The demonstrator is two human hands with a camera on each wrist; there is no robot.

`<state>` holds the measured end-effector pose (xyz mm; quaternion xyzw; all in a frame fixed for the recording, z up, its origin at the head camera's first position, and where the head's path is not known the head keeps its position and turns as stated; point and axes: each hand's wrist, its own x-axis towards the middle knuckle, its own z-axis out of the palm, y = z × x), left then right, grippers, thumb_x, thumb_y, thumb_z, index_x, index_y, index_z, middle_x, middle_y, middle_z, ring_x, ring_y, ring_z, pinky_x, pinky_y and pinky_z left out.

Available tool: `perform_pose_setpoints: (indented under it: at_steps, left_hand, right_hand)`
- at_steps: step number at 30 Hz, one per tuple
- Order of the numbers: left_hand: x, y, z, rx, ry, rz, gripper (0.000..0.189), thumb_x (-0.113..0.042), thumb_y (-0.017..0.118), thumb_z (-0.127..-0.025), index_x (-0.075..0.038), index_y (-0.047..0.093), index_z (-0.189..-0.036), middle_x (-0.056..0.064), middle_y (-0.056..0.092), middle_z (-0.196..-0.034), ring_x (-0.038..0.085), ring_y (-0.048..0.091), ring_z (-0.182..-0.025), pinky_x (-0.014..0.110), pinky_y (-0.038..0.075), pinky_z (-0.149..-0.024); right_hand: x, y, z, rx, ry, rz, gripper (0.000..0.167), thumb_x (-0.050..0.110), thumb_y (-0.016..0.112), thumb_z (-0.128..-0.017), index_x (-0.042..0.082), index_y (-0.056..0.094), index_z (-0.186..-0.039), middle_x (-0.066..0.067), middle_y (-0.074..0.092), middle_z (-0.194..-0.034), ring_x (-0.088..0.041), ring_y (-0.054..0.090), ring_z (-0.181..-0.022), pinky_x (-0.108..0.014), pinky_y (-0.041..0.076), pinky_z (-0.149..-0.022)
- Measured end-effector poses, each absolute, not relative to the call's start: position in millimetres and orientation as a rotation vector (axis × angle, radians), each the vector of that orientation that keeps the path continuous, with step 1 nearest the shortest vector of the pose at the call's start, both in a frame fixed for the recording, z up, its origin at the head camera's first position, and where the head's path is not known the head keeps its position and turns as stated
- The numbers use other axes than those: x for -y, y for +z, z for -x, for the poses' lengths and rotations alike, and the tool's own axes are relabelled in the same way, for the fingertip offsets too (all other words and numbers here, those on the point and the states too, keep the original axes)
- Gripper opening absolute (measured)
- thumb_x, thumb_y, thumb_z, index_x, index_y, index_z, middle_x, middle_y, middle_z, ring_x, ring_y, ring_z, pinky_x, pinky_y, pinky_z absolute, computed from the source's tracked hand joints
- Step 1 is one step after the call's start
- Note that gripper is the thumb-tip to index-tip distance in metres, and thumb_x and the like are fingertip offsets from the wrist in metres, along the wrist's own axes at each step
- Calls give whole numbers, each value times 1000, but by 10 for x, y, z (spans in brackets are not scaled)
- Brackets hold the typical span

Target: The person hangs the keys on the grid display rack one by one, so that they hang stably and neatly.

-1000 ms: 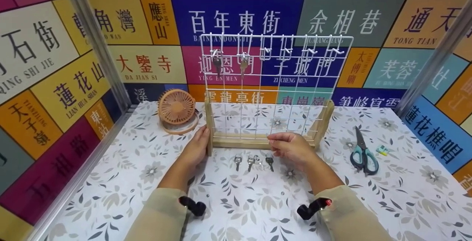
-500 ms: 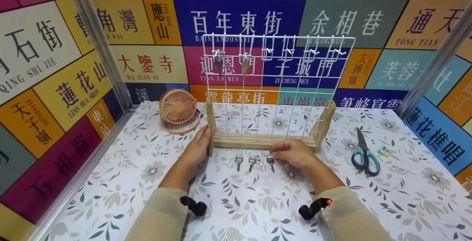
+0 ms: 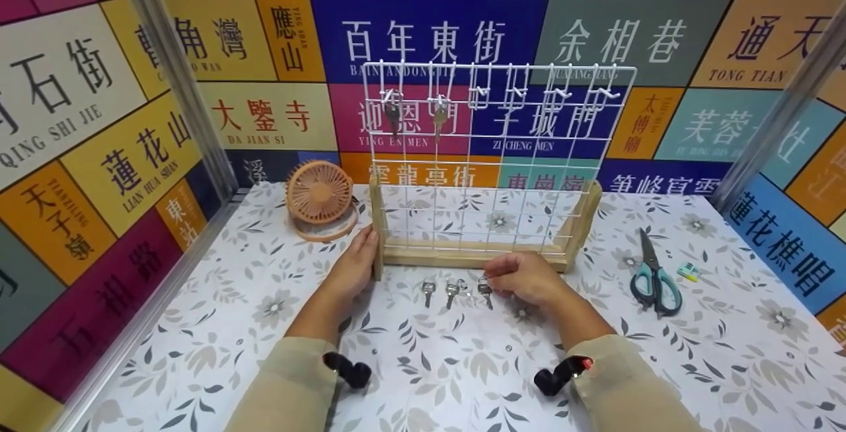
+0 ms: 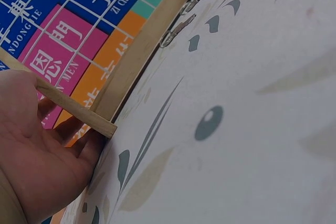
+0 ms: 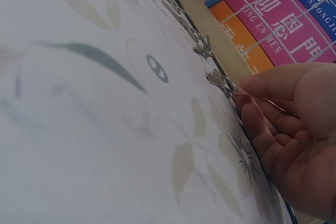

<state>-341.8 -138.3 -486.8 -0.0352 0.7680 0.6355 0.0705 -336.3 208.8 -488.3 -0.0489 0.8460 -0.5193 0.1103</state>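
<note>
My left hand (image 3: 353,261) grips the left wooden upright (image 3: 377,220) of a white wire rack (image 3: 486,164); in the left wrist view the wood lies between thumb and fingers. Small keys with rings lie in a row before the rack: a left key (image 3: 428,294), a middle key (image 3: 452,294) and a right key (image 3: 487,296). With thumb and index finger my right hand (image 3: 529,280) pinches the ring of the right key (image 5: 215,78), which lies on the cloth. A dark key (image 3: 392,118) and a brassy key (image 3: 439,121) hang from the rack's two leftmost hooks.
Several bare hooks (image 3: 517,94) line the rack's top towards the right. An orange fan (image 3: 320,193) stands left of the rack. Teal-handled scissors (image 3: 653,280) and a small green-and-white item (image 3: 688,271) lie at right on the floral cloth (image 3: 436,379). Printed panels enclose the table's back and sides.
My right hand has lowered slightly, bringing its fingertips from just above the right key onto its ring. My left hand stays on the upright. The head view has shifted a little.
</note>
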Motion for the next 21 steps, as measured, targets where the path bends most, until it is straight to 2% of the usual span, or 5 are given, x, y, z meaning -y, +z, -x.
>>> perform_pose_setpoints:
  at_steps: [7, 13, 21]
  left_hand:
    - [1394, -4871, 3411, -2318, 1893, 106, 67, -70, 39, -108, -42, 30, -168, 1, 30, -178, 30, 24, -166, 53, 18, -136]
    - [1397, -4878, 3412, -2331, 1901, 82, 66, -69, 40, -108, -41, 32, -168, 3, 33, -176, 32, 27, -165, 55, 19, -136]
    - [1392, -4872, 3405, -2373, 1875, 64, 68, -69, 38, -109, -38, 30, -169, 5, 32, -177, 33, 25, -165, 57, 17, -136]
  right_hand:
    - [-2063, -4892, 3359, -2490, -1520, 183, 38, 4, 81, -89, -1, 74, -125, -16, 77, -113, -12, 68, -85, -24, 55, -72]
    - [-2041, -4899, 3360, -2556, -1478, 175, 29, 7, 83, -90, 0, 78, -118, -10, 78, -104, -11, 66, -84, -21, 54, -72]
    - [-2052, -4870, 3355, -2580, -1441, 138, 22, 14, 79, -96, 6, 81, -116, -5, 79, -103, -11, 65, -81, -25, 54, -71]
